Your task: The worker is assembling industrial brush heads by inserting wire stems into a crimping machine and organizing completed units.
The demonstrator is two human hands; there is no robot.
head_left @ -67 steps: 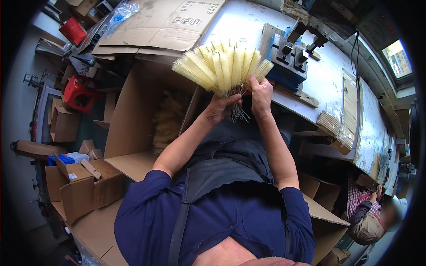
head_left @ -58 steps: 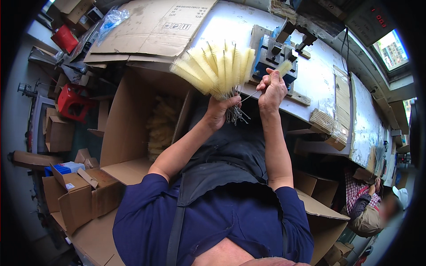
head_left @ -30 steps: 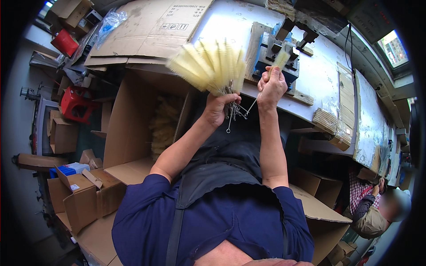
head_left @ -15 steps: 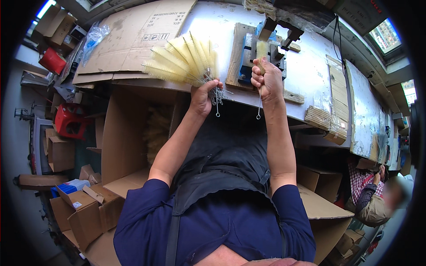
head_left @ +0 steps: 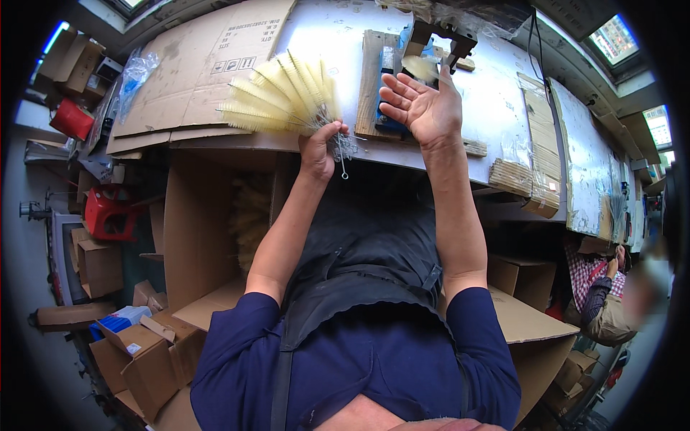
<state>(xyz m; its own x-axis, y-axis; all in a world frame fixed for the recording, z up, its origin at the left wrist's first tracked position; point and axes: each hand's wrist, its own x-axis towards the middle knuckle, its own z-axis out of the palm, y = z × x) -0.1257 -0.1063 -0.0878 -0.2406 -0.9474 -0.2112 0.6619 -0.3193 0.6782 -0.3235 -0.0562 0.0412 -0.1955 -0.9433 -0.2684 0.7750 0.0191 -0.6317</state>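
Left hand: the left hand [head_left: 320,149] is closed in a fist around the twisted wire stems of a bunch of brushes [head_left: 282,97], near the front edge of the bench [head_left: 496,86].
Bunch of brushes: pale yellow bristle heads fan out from the fist toward ten and eleven o'clock, lying over a flattened sheet of cardboard [head_left: 194,65]; a few wire ends hang down below the fist toward six o'clock.
Right hand: the right hand [head_left: 422,108] is spread wide, fingers apart and palm showing; it grips nothing that I can make out.
Single brush: one yellow brush [head_left: 420,67] sits at the fingertips of the right hand, at twelve o'clock from its palm; whether a finger touches it I cannot tell.
Jig: a blue and dark jig [head_left: 424,43] on a wooden board [head_left: 374,79] stands just beyond the right hand, the single brush lying at it.
Open box: a tall cardboard box [head_left: 194,230] stands under the bench at seven o'clock from the left hand, with more yellow brushes [head_left: 251,215] inside.
Other person: at four o'clock, well apart, another person in a checked sleeve [head_left: 582,276] sits by the bench.
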